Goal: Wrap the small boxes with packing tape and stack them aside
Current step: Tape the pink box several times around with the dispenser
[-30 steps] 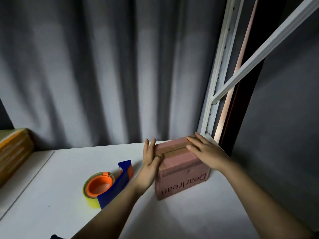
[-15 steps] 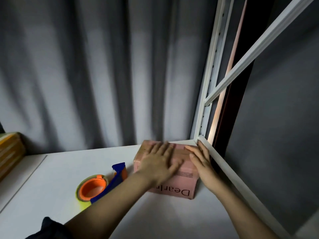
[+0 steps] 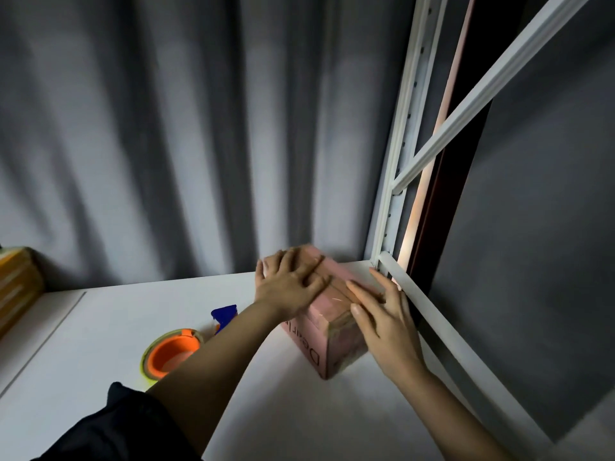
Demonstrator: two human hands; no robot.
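1. Low in the frame, my dark sleeve (image 3: 109, 424) covers my upper left arm, and both bare forearms reach up toward the centre.
2. Lower left of centre, the tape dispenser (image 3: 173, 352), with its orange core and blue handle, lies on the white tabletop (image 3: 283, 417), untouched and just beside my left forearm.
3. My right hand (image 3: 386, 324) lies flat with straight fingers against the right side of the pink box (image 3: 327, 341); it grips nothing.
4. My left hand (image 3: 289, 284) presses flat on the box's top, fingers spread, also gripping nothing.
5. The box sits right of centre on the tabletop, turned at an angle, close to the white shelf rail (image 3: 429, 314).
6. Risk, as I judge it: with only flat palms on it, the box may skid or twist against the rail, and the glossy tape could crease or lift at the near corner.
7. Far behind hangs the grey curtain (image 3: 166, 128); yellow-brown boxes (image 3: 16, 284) stand at the left edge.
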